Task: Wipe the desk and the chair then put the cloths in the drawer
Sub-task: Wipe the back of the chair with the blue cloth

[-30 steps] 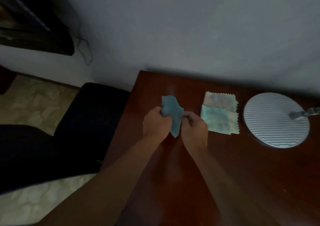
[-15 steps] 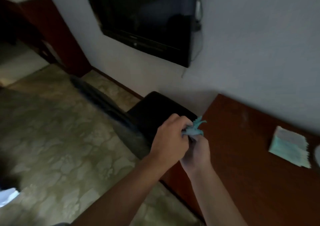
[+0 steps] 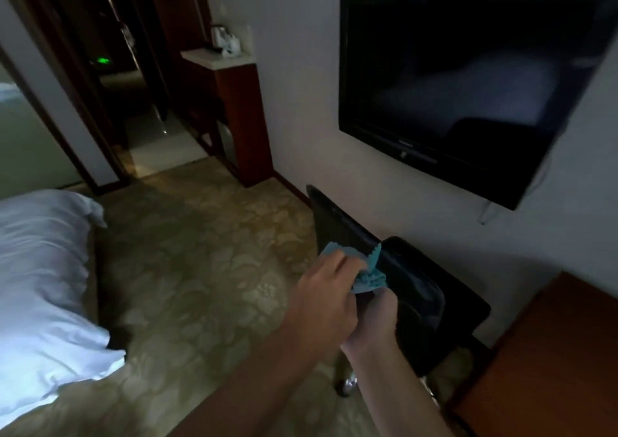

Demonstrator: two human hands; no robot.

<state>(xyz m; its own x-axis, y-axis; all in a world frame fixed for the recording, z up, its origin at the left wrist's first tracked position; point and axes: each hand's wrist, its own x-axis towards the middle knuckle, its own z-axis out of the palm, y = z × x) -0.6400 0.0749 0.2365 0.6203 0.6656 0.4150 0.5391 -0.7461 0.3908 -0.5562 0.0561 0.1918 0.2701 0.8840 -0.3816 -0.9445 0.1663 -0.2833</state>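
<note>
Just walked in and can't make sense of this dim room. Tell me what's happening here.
A person stands by a black chair and holds a small blue cloth in both hands: the left hand grips it from above, the right hand from below. The wooden desk is at the right edge, a wall TV above the chair.

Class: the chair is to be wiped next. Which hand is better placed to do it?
Probably the left hand: it covers most of the blue cloth, over the chair. The right hand only grips from underneath.
</note>
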